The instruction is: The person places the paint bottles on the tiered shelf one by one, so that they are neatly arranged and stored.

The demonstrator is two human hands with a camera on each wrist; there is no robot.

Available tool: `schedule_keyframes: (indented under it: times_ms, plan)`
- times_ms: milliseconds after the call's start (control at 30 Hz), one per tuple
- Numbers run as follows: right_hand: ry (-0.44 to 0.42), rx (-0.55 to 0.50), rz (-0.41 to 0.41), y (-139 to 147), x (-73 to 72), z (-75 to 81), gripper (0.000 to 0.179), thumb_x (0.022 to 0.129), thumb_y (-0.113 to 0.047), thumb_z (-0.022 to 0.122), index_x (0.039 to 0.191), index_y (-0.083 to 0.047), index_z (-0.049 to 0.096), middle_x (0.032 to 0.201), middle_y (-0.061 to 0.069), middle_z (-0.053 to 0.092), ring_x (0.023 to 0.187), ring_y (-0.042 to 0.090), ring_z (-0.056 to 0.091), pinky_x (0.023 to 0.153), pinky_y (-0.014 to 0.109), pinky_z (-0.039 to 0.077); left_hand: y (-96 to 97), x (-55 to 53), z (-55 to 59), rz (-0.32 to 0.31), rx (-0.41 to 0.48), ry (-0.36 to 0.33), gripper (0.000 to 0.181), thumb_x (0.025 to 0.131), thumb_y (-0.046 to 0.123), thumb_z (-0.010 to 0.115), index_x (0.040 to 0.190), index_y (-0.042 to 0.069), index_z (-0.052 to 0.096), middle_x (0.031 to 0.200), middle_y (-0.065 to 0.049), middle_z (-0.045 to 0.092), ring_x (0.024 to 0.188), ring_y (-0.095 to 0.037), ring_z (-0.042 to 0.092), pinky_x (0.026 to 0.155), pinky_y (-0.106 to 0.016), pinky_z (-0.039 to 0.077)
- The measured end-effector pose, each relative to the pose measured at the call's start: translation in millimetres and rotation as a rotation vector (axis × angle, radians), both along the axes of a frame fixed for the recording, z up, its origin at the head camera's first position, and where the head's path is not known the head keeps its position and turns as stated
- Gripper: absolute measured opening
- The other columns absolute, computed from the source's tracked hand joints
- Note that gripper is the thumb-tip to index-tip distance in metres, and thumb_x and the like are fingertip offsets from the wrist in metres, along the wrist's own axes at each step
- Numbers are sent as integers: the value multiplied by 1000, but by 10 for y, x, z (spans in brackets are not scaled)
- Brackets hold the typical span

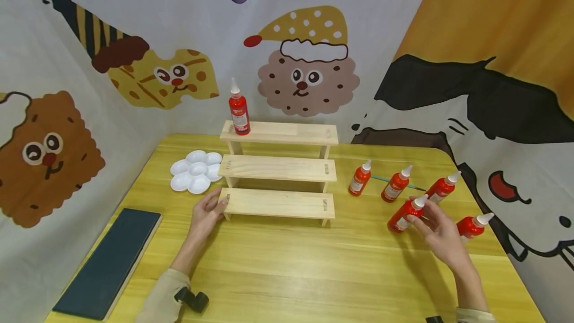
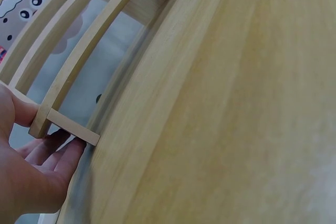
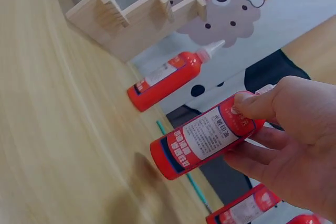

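Observation:
A three-tier wooden shelf [image 1: 278,202] stands mid-table. At its left end my left hand [image 1: 206,216] holds the lowest tier, the thumb by the board's end and the fingers against the side support [image 2: 73,126]. With thumb and fingers my right hand [image 1: 441,236] grips a red squeeze bottle [image 1: 403,217] near its shoulder. That bottle [image 3: 202,139] is tilted, its white nozzle up, and a shadow falls on the table below. Another red bottle [image 1: 239,113] stands upright on the top tier's left end.
Several more red bottles, such as one at the left of the group [image 1: 359,179], stand right of the shelf. A thin teal brush [image 1: 378,179] lies behind them. A white flower-shaped palette [image 1: 186,182] sits left of the shelf; a dark flat board [image 1: 109,263] lies nearer.

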State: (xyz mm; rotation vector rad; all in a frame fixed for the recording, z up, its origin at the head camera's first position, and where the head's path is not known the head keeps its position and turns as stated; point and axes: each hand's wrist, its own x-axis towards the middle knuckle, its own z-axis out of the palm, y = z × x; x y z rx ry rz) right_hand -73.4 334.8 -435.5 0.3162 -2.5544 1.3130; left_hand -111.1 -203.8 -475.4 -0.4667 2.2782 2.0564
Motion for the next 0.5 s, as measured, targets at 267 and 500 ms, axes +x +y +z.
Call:
schedule_keyframes:
  times_ms: [267, 500]
  plan:
    - [86, -1, -10, -140, -29, 247, 42, 89, 10, 70, 129, 4, 58, 123, -29, 57, 113, -16, 54, 92, 0, 44, -11, 0, -12, 2, 15, 6, 53, 103, 13, 59, 153, 5, 43, 145, -30, 53, 86, 6, 65, 80, -16, 57]
    - [85, 9, -44, -283, -64, 470, 44, 91, 3, 72, 132, 1, 58, 119, -29, 58, 110, -13, 55, 92, 0, 43, 1, 0, -10, 2, 14, 13, 52, 103, 12, 59, 152, 5, 43, 143, -30, 54, 85, 5, 65, 80, -16, 57]
